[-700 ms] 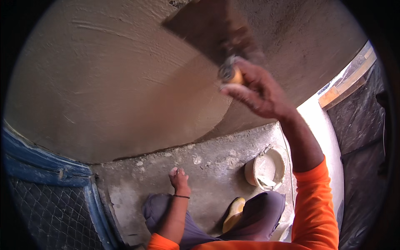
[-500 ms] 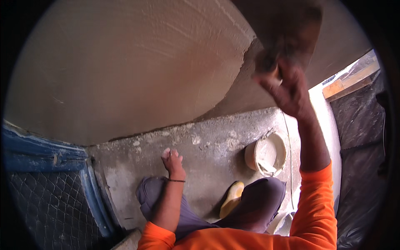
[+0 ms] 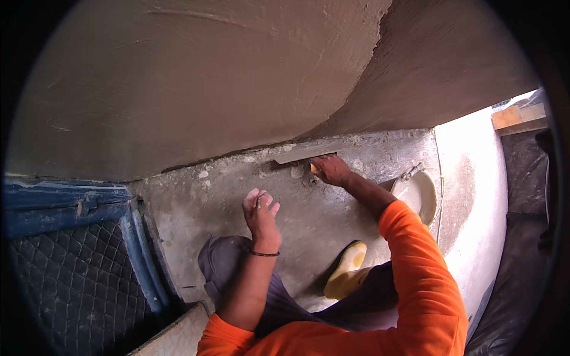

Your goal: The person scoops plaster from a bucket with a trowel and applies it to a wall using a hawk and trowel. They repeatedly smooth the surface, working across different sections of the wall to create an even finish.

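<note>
My right hand (image 3: pixel 333 170) is closed round the handle of a plastering trowel (image 3: pixel 304 152), low down by the foot of the wall. Its long, thin grey blade is held close to the wall's bottom edge; I cannot tell whether it touches. Wet, smooth plaster (image 3: pixel 196 89) covers the left part of the wall (image 3: pixel 451 65) and ends in a ragged curved edge, beyond which the surface is darker. Over my knee, my left hand (image 3: pixel 261 216) hangs in the air with loosely bent fingers and no visible object in it.
A plaster-smeared bucket (image 3: pixel 418 193) stands on the rough floor (image 3: pixel 285 219) behind my right forearm. At the left is a blue frame (image 3: pixel 65 204) with wire mesh. My yellow boot (image 3: pixel 347 270) is between my arms. Dark sheeting (image 3: pixel 522 178) and timber (image 3: pixel 519 118) are far right.
My right hand has swung down and left with the trowel, from high on the wall to its foot. The left hand has risen slightly and shifted right. The view has turned a little.
</note>
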The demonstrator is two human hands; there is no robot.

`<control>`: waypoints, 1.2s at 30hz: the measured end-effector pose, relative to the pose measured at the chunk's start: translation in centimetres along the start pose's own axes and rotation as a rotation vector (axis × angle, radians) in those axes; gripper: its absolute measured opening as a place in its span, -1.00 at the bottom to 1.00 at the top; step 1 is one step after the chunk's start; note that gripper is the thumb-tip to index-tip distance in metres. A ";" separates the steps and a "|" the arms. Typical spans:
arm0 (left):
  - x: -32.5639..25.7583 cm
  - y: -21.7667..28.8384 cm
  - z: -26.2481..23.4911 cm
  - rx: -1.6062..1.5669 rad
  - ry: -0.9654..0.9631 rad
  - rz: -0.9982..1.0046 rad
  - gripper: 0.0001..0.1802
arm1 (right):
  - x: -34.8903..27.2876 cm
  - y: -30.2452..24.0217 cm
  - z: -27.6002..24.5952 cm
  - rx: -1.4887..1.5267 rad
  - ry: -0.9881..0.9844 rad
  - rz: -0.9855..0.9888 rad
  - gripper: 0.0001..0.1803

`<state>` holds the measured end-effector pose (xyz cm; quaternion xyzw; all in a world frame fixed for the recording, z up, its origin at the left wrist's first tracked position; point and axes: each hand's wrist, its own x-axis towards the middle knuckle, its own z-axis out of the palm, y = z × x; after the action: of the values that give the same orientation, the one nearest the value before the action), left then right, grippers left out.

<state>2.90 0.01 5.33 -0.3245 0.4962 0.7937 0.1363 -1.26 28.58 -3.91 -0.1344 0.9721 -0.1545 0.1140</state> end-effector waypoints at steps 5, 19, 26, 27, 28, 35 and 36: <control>-0.6 0.1 0.4 0.022 0.000 -0.027 -0.54 | 4.5 1.0 0.0 0.076 -0.064 0.055 -0.57; -0.6 -0.1 2.0 0.049 -0.072 -0.104 -0.49 | 0.7 -1.3 -8.9 0.099 0.100 -0.069 -0.62; -1.1 -0.2 1.7 0.062 -0.055 -0.131 -0.53 | 4.6 -0.8 -2.0 0.068 -0.060 0.015 -0.62; -1.1 -0.2 1.5 0.045 -0.066 -0.115 -0.53 | 5.0 -0.8 -2.1 0.060 -0.057 0.031 -0.62; -1.0 -0.1 1.3 0.029 -0.071 -0.109 -0.53 | 5.2 -0.9 -2.7 0.045 -0.068 0.060 -0.62; 0.6 -0.7 0.9 0.019 -0.064 -0.101 -0.50 | 3.6 -4.4 -12.5 0.062 0.154 -0.199 -0.66; 0.9 -0.7 0.9 0.036 -0.054 -0.105 -0.50 | 3.2 -5.6 -14.4 0.047 0.172 -0.206 -0.65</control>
<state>2.30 1.02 4.51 -0.3258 0.4888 0.7850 0.1968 -6.82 26.42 10.71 -0.2172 0.9554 -0.1993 0.0171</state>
